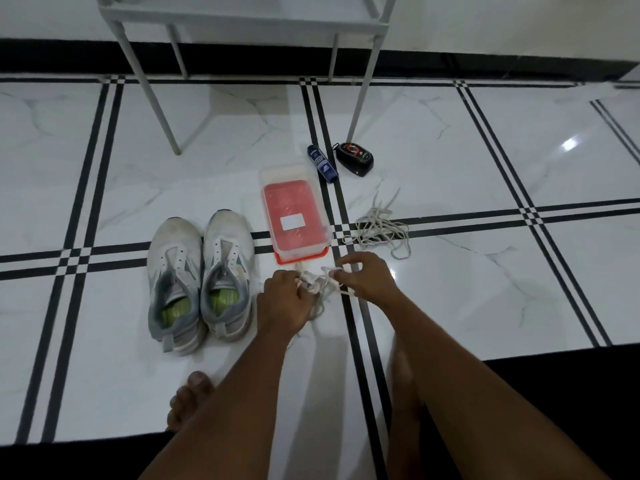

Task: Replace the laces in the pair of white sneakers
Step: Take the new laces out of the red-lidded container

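A clear plastic box [294, 209] with a red lid lies mid-floor; a blue tube [322, 163] and black polish sponge [355, 159] lie beyond it, near a white metal stand [242, 26].

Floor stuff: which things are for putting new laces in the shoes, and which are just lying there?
For the job: white sneakers, no laces in them; the bunch of laces gripped by the left hand and right hand; the loose lace pile.

Just lying about: red-lidded box, blue tube, black gadget, table legs.
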Demonstrator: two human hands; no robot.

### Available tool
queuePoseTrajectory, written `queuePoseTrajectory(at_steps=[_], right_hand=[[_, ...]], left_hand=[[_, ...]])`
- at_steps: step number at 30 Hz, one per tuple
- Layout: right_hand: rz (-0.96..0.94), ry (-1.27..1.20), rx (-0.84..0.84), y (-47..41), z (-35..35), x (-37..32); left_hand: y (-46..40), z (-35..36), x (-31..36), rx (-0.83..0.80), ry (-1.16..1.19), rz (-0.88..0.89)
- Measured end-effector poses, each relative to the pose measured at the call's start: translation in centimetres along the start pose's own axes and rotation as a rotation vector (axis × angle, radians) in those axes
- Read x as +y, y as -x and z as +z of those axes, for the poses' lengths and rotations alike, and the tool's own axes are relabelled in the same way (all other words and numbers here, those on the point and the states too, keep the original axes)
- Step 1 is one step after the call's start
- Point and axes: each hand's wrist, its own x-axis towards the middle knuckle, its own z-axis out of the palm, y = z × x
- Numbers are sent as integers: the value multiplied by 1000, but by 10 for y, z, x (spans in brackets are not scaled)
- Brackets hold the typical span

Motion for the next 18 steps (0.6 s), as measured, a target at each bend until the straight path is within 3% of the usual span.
queuePoseTrajectory(at_steps=[4,6,9,12,15,18], right_hand=[[-57,154,245,-28,-24,22],[-22,275,304,-46,-33,31],[109,358,253,-67,-45,34],[195,342,104,-93,-46,39],[72,536,74,-98,-22,35],[-146,598,170,-89,7,31]], left_hand=[[5,16,0,-144,-179,120],[7,20,-1,-95,-189,126],[9,22,-2,139,-202,112],[6,25,-1,203,-181,134],[4,26,-3,205,-164,146],[4,25,0,212,-130,158]])
